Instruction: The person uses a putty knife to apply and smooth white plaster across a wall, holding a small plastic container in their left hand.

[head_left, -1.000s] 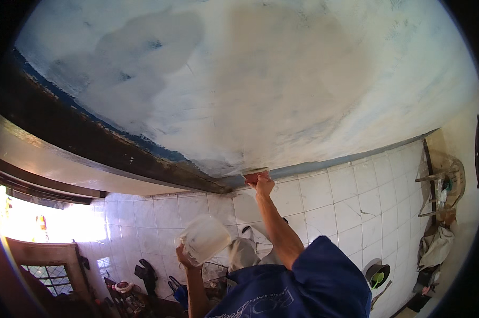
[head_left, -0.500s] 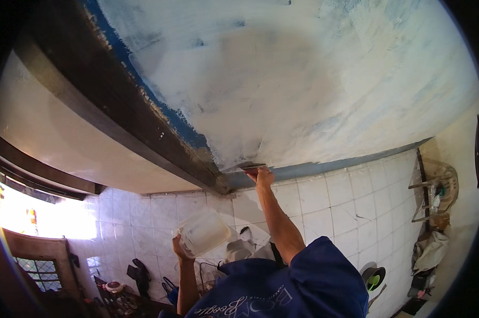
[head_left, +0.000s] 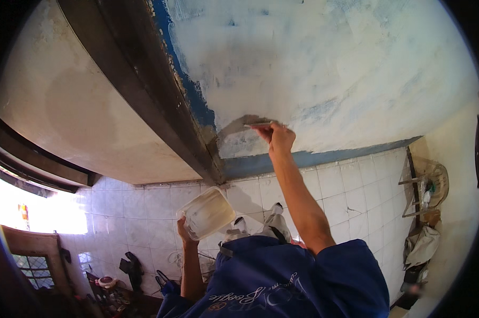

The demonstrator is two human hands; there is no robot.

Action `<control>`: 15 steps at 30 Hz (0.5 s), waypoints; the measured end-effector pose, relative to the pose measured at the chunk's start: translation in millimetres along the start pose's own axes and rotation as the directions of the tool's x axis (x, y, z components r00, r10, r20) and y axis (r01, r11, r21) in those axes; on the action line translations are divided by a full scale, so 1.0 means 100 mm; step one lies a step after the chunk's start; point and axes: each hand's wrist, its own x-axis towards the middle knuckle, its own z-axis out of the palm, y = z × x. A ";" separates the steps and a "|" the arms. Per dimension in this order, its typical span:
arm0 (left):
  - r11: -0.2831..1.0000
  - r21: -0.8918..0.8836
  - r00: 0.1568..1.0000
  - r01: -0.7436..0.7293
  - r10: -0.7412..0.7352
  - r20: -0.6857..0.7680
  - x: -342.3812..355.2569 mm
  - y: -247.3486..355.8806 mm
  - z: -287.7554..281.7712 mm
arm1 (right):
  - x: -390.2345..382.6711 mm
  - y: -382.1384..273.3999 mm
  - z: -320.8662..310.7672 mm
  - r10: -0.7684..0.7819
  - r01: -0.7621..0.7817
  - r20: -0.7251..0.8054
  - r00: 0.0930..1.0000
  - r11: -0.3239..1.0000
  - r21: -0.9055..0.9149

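My right hand is raised against the wall, closed on a thin flat-bladed scraper. The blade lies close to the whitish coating, and its shadow falls on the wall beside it; whether its edge touches cannot be made out. Lower and to the left, my left hand grips the side of a pale see-through plastic tub. The tub is tilted, with whitish smears on its inside. Blue paint shows along the left border of the coated area.
A dark wooden beam runs down the wall's left side. Below the coating is a blue-grey strip, then white tiles. A wicker-backed chair stands at the right. A cluttered low table is at lower left.
My right hand has moved up the wall with the scraper, away from the blue-grey strip. The tub has risen slightly and the view has shifted.
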 end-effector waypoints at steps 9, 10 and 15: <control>1.000 0.027 0.998 -0.004 0.002 0.066 0.03 0.01 0.04 | -0.38 -1.14 0.68 -0.088 0.082 0.111 0.990 0.995 0.056; 1.000 0.029 0.998 0.002 -0.004 0.061 0.02 -0.01 0.00 | -0.50 -1.29 0.73 -0.083 0.078 0.105 0.991 0.996 0.053; 1.000 -0.004 0.998 -0.014 0.014 0.067 0.05 0.05 0.17 | -1.00 -1.83 0.81 -0.182 0.184 0.224 0.957 0.983 0.010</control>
